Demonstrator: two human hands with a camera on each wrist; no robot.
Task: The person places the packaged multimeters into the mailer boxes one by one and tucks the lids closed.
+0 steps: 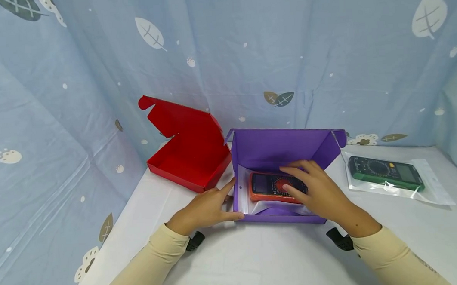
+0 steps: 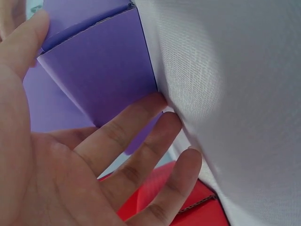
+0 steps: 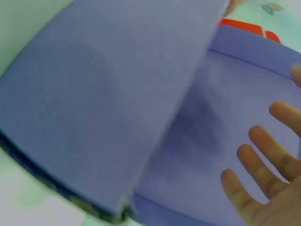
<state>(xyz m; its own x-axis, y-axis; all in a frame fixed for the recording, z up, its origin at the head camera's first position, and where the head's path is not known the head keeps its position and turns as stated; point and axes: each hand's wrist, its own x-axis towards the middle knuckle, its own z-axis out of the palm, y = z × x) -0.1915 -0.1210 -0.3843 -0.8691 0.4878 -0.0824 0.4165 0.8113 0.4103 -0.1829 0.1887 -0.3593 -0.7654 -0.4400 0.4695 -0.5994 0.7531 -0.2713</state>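
Observation:
An orange multimeter (image 1: 262, 187) with a dark face lies inside an open purple box (image 1: 284, 219), in a clear plastic bag (image 1: 244, 189). My right hand (image 1: 316, 187) hovers over the meter's right half, thumb and fingers apart. Spread fingers (image 3: 263, 176) show in the right wrist view with nothing gripped between them. At the box's left end is my left hand (image 1: 206, 207), its thumb along the front corner and its forefinger at the side wall's top edge. In the left wrist view, the other fingers (image 2: 141, 136) extend loosely beside the purple end wall (image 2: 103, 70).
An open red box (image 1: 181, 162) stands behind and left of the purple one, its lid raised. At the right lies a green multimeter (image 1: 385, 175) in a clear bag (image 1: 434, 181). A patterned blue curtain (image 1: 224, 65) borders the white table (image 1: 265, 261) behind and at the sides.

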